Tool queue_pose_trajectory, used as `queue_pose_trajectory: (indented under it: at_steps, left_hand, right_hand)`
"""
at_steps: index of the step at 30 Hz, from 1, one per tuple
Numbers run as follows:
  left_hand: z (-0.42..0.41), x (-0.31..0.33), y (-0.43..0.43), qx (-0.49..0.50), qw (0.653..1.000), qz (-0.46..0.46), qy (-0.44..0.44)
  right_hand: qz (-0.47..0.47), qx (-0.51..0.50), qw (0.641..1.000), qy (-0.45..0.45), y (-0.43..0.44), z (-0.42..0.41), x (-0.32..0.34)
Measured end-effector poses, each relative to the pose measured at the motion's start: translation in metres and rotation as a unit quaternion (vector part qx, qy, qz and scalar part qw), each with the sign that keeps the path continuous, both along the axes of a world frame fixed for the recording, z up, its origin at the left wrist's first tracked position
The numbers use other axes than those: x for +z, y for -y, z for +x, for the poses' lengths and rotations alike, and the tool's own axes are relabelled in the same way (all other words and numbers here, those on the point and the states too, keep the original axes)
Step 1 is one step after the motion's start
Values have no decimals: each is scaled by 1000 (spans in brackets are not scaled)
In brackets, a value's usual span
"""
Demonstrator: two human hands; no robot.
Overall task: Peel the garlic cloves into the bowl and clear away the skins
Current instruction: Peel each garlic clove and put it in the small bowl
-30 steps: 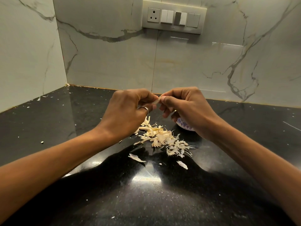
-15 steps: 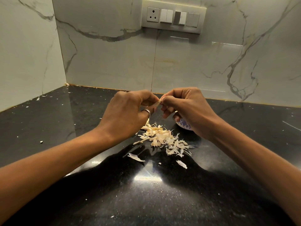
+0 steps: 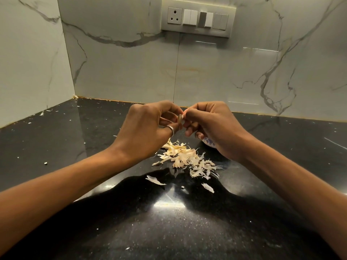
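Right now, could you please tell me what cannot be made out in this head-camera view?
Head view, small white bowl with blue pattern: mostly hidden behind the right hand; contents unseen.
Head view, pale garlic clove: only a sliver shows between the fingertips of the left hand and right hand; remaining skin unclear.
Head view, heap of dry papery garlic skins: its far edge hidden by the left hand.
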State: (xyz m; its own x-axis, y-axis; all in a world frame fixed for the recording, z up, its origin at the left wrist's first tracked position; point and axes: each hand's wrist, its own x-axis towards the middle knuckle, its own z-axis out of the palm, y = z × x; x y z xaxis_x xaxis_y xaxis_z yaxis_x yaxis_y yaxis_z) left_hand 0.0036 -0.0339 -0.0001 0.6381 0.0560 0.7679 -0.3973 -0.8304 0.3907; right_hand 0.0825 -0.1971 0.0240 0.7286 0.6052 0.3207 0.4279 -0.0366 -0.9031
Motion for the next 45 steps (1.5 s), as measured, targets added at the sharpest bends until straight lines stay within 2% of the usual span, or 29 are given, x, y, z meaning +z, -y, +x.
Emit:
queue_pose_trajectory:
  at_steps: [11,15,28,35,45]
  left_hand:
    - [3,2,1,-44,988,-135,-58]
    - [3,6,-2,-69,971,-211,-87]
    - [6,9,-4,-83,917,-374,-115]
    - [9,10,-15,-66,914,-387,-102]
    - [6,8,-6,-135,914,-355,-144]
  right_hand:
    - [10,-13,1000,-9,0,1,2]
    - [-2,-32,999,4,1,3,2]
    - [-43,-44,997,38,-1,3,0]
    - [-47,-48,995,68,1,2,1]
    - [-60,-63,989,118,0,4,-3]
